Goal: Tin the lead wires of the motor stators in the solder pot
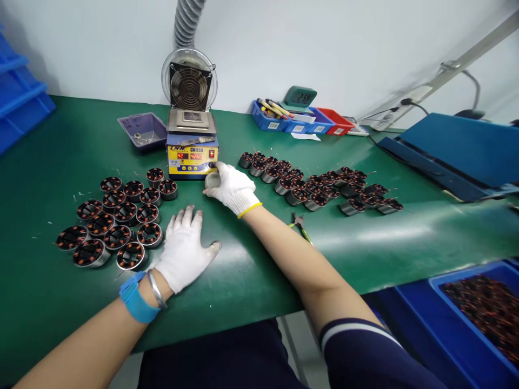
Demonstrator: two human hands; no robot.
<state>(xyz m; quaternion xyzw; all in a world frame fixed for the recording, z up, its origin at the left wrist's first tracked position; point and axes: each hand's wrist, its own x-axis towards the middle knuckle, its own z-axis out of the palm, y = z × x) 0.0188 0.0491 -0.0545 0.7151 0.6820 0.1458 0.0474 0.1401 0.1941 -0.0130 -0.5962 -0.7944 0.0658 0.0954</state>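
My left hand [184, 251], in a white glove, lies flat on the green table with fingers spread, beside a group of round metal parts with copper windings [125, 213]. My right hand [231, 186], gloved too, has its thumb and fingers curled around a small pale round container [212, 182] at the right front corner of a yellow and blue solder pot unit [193, 159]. The unit has lit red digits. Right of that hand, more wound parts [297, 195] stand in a long cluster.
A purple tray [144, 131] sits left of the unit, under a fan and hose [190, 86]. Small blue bins [270, 123] with pens and a red bin [336, 125] stand behind. Cutters [300, 227] lie right of my forearm. A blue crate [433, 282] of parts is lower right.
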